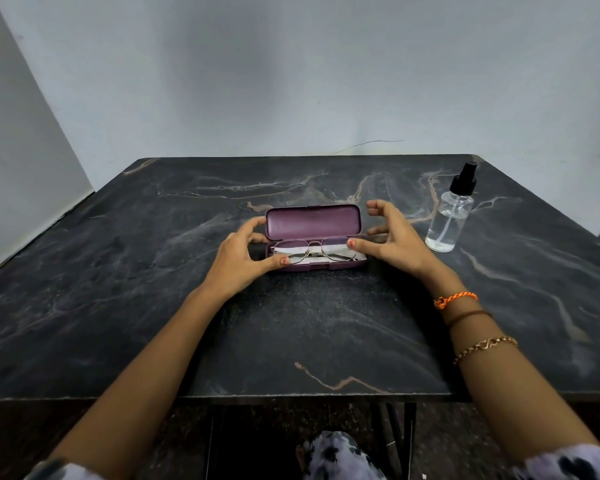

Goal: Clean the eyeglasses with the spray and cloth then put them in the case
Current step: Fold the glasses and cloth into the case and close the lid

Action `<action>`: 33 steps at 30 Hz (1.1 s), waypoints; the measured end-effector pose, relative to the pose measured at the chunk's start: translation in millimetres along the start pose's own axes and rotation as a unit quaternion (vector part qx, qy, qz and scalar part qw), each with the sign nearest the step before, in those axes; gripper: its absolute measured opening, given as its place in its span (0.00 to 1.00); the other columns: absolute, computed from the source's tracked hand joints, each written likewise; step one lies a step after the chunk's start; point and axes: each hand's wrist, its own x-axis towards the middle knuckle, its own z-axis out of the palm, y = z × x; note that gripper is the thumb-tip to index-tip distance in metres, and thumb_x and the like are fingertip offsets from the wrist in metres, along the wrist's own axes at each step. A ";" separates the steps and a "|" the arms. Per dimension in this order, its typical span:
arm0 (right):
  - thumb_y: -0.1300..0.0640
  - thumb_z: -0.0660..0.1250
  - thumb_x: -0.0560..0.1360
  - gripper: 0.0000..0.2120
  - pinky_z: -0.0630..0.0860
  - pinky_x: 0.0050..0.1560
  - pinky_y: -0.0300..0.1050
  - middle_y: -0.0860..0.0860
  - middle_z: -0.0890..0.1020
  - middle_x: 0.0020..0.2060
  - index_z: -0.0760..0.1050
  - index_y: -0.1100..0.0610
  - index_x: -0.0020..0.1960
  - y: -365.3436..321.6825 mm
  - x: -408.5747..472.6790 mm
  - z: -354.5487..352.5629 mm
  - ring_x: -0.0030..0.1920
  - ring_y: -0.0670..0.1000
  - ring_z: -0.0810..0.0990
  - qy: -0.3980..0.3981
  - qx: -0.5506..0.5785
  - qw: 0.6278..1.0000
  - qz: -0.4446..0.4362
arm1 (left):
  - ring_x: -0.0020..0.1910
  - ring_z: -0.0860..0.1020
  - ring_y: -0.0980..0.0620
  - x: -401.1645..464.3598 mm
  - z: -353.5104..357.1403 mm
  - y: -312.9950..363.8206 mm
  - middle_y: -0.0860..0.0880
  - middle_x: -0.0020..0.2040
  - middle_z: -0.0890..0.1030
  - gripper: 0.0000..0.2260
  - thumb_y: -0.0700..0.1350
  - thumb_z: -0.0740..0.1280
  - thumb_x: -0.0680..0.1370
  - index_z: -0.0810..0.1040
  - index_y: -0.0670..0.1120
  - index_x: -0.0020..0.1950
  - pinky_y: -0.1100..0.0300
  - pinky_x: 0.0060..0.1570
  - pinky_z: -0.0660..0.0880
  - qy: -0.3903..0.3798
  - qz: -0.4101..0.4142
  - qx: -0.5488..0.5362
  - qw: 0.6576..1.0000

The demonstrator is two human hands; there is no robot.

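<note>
**A:** Left hand [238, 261] is sitting at the left end of the case [314, 237], fingers loosely curved and spread, thumb tip touching the near rim, not really gripping anything. Right hand [392, 237] is doing the same at the right end, fingers apart, thumb resting by the right lens. Glasses [312, 251] are lying folded in the tray on the white cloth [293, 252], lid standing open.

**B:** So either lifting them out or just setting them in, can't tell which. Spray [449, 216] is standing on the table [118, 271], well off to the right.

**A:** Either way I'd say go by the frame ends, both hands level, keeping thumbs off the lenses. And be watching that the temples aren't snagging the cloth.
</note>
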 end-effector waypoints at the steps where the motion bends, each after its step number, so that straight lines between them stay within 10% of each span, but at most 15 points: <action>1: 0.46 0.75 0.62 0.44 0.73 0.58 0.47 0.52 0.64 0.68 0.57 0.52 0.70 -0.1 -0.4 0.6 0.58 0.51 0.72 -0.011 -0.002 1.000 0.002 | 0.62 0.71 0.48 0.3 0.3 -0.4 0.47 0.56 0.80 0.32 0.51 0.74 0.67 0.65 0.51 0.68 0.49 0.61 0.65 -0.001 0.001 -0.001 1.000; 12: 0.51 0.81 0.53 0.63 0.61 0.70 0.49 0.54 0.57 0.72 0.43 0.55 0.75 1.9 0.4 11.8 0.70 0.54 0.63 -0.060 -0.040 0.997 -0.040 | 0.63 0.70 0.47 0.4 -1.6 1.2 0.46 0.57 0.78 0.39 0.48 0.78 0.62 0.64 0.49 0.68 0.53 0.60 0.64 -0.015 0.006 -0.021 1.000; 18: 0.57 0.82 0.54 0.50 0.71 0.64 0.57 0.58 0.67 0.64 0.57 0.58 0.68 -4.9 -3.1 14.2 0.62 0.57 0.72 -0.040 -0.009 0.997 -0.072 | 0.64 0.69 0.47 -0.4 -1.9 3.6 0.43 0.60 0.77 0.40 0.48 0.77 0.63 0.60 0.52 0.70 0.42 0.63 0.66 -0.024 -0.003 -0.031 0.999; 24: 0.59 0.80 0.57 0.32 0.75 0.53 0.59 0.59 0.74 0.50 0.62 0.58 0.51 -8.8 -7.3 14.1 0.52 0.61 0.76 -0.022 -0.038 0.993 -0.107 | 0.61 0.66 0.55 -1.3 -1.9 3.6 0.47 0.65 0.72 0.34 0.49 0.74 0.67 0.64 0.52 0.70 0.54 0.57 0.66 -0.032 0.036 -0.005 0.999; 33: 0.50 0.76 0.64 0.29 0.68 0.58 0.48 0.52 0.77 0.57 0.71 0.52 0.62 -9.9 -6.8 18.2 0.56 0.54 0.74 -0.039 -0.176 0.967 -0.182 | 0.64 0.67 0.50 -1.5 -1.7 3.1 0.49 0.64 0.72 0.28 0.49 0.75 0.67 0.71 0.50 0.66 0.53 0.65 0.62 -0.047 0.086 0.039 0.994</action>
